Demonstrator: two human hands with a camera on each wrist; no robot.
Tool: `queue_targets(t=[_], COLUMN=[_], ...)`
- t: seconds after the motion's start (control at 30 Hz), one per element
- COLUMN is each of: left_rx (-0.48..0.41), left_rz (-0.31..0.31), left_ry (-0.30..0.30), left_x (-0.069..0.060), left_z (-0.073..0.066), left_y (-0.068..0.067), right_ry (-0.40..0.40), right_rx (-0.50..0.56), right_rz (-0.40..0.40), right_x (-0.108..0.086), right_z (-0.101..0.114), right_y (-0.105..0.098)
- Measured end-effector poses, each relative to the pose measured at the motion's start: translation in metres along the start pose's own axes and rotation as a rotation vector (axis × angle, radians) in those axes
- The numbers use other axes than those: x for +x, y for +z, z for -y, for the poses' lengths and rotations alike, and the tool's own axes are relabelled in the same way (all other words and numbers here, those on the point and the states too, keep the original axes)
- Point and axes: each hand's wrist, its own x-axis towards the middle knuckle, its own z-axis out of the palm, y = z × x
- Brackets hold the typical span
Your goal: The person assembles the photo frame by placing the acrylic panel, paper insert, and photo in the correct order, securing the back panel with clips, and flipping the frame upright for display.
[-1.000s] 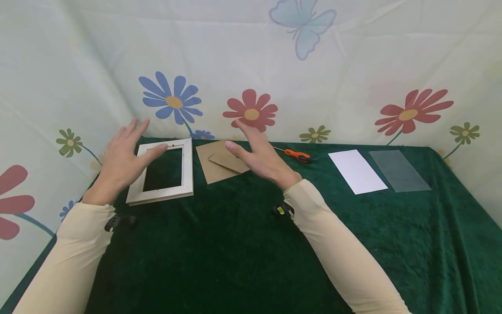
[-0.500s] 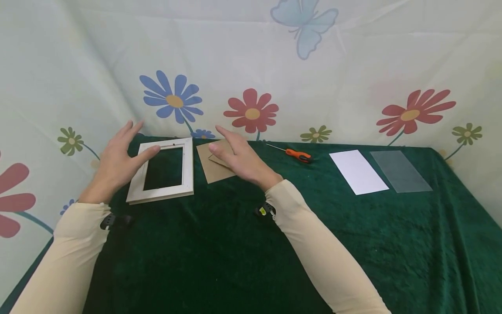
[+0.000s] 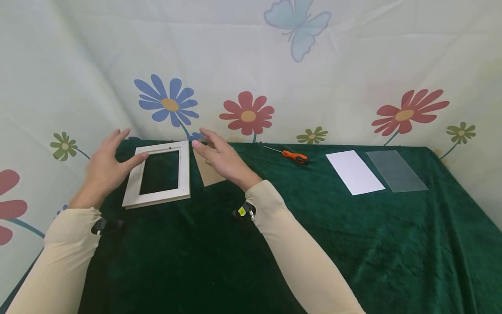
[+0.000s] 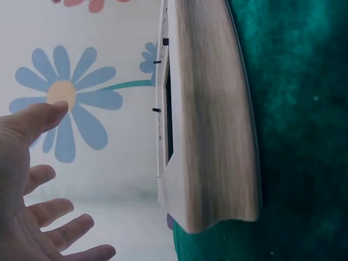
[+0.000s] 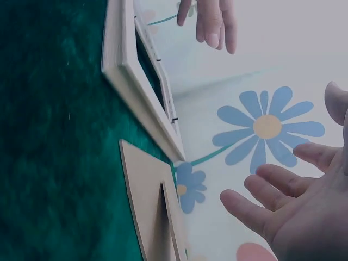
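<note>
A white wooden picture frame [image 3: 184,172] lies flat on the green cloth, with small dark tabs along its inner edge in the left wrist view. My left hand [image 3: 106,168] hovers at its left side, fingers spread, thumb over the frame's upper left corner. Apart from the frame's edge [image 4: 217,119], that hand [image 4: 32,190] holds nothing. To the right of the frame lies a brown backing board [image 3: 210,174] with a raised stand flap, seen in the right wrist view. My right hand [image 3: 225,161], fingers extended and holding nothing, hangs above the board and covers part of it.
Further right, an orange-handled screwdriver [image 3: 295,156] lies near the cloth's back edge. Beyond it are a white sheet [image 3: 354,172] and a clear sheet [image 3: 397,171], side by side. A flower-printed curtain [image 3: 345,78] rises behind the green cloth [image 3: 188,253].
My right hand has moved left across the backing board toward the picture frame, uncovering the screwdriver's shaft. My left hand has drifted slightly left. The objects stay in place.
</note>
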Motion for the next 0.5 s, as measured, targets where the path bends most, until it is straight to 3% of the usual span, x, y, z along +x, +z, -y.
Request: queue_targets(t=[0.37, 0.5], left_rx=[-0.009, -0.022], left_rz=[0.011, 0.021], left_ry=[-0.044, -0.075], left_x=[0.0, 0.0], left_z=[0.01, 0.011], left_y=[-0.001, 0.001], right_ry=[0.015, 0.047], right_rx=[0.009, 0.013], right_rz=[0.016, -0.013], right_x=[0.011, 0.011], right_z=[0.005, 0.004], right_y=[0.015, 0.02])
